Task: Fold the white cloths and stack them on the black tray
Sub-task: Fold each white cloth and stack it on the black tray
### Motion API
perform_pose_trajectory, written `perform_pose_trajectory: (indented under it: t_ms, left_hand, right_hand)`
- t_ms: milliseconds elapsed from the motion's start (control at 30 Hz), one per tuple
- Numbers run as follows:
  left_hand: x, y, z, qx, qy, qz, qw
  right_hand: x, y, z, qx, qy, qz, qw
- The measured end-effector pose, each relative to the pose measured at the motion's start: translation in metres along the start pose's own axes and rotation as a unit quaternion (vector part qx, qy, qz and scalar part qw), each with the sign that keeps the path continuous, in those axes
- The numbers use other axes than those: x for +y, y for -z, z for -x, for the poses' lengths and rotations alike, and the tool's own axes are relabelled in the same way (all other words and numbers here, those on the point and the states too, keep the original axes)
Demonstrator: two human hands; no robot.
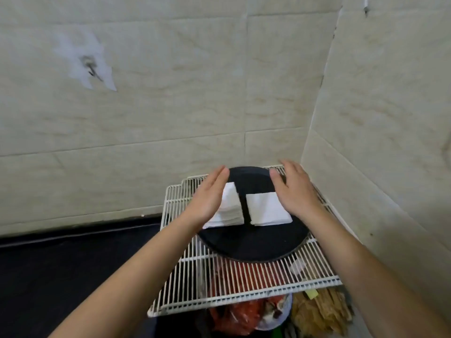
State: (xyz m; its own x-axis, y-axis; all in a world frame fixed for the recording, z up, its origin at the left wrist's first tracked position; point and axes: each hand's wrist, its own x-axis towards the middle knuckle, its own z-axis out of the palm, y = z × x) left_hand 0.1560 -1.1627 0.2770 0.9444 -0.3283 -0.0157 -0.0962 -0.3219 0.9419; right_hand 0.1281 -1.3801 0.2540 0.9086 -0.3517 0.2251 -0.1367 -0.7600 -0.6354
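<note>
Left hand point(210, 195) and right hand point(294, 191), grips flat and holding nothing, flank two folded white cloth stacks point(266, 208) centre-frame on round black tray point(256, 245).

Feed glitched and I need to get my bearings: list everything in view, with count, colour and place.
wire rack: one, white, in the corner of the room.
tray: one, black, round, on the rack.
cloth stacks: two, white, folded, side by side on the tray with a gap between them; left stack, right stack.
red items: count unclear, red, below the rack's near edge.
tan bundle: one, straw-coloured, below the rack's near right corner.
wall: beige tiles, behind and to the right.
left hand: one, fingers straight, at the left stack's left side.
right hand: one, fingers straight, at the right stack's right side.
</note>
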Motion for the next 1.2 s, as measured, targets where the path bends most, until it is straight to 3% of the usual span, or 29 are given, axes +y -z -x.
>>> perform_pose_trajectory:
  t_ms: [33, 100, 133, 200, 333, 600, 767, 967, 1200]
  left_hand:
    - [-0.01, 0.022, 0.01, 0.047, -0.048, -0.101, 0.993]
    - [-0.04, 0.074, 0.032, 0.13, -0.095, -0.355, 0.921]
    - [-0.058, 0.102, 0.045, 0.16, -0.088, -0.447, 0.875]
    - [-0.089, 0.156, 0.078, 0.196, -0.038, -0.528, 0.825]
    - [-0.145, 0.253, 0.173, 0.256, 0.094, -0.542, 0.795]
    - [-0.227, 0.425, 0.403, 0.347, 0.245, -0.54, 0.726]
    - [-0.257, 0.509, 0.552, 0.395, 0.329, -0.526, 0.678]
    - [-0.296, 0.561, 0.663, 0.432, 0.41, -0.492, 0.635]
    - [-0.346, 0.617, 0.701, 0.429, 0.458, -0.469, 0.622]
  right_hand:
    - [-0.016, -0.009, 0.002, 0.008, 0.031, 0.028, 0.999]
    - [-0.052, -0.036, 0.011, 0.004, 0.089, 0.075, 0.993]
    - [-0.072, -0.055, 0.016, -0.005, 0.118, 0.091, 0.989]
    - [-0.111, -0.096, 0.028, -0.041, 0.182, 0.114, 0.976]
    - [-0.197, -0.183, 0.084, -0.105, 0.29, 0.138, 0.941]
    - [-0.415, -0.33, 0.257, -0.207, 0.445, 0.112, 0.864]
    - [-0.532, -0.404, 0.387, -0.254, 0.555, 0.09, 0.787]
    - [-0.616, -0.465, 0.482, -0.274, 0.627, 0.079, 0.725]
    - [-0.669, -0.538, 0.521, -0.311, 0.641, 0.063, 0.698]
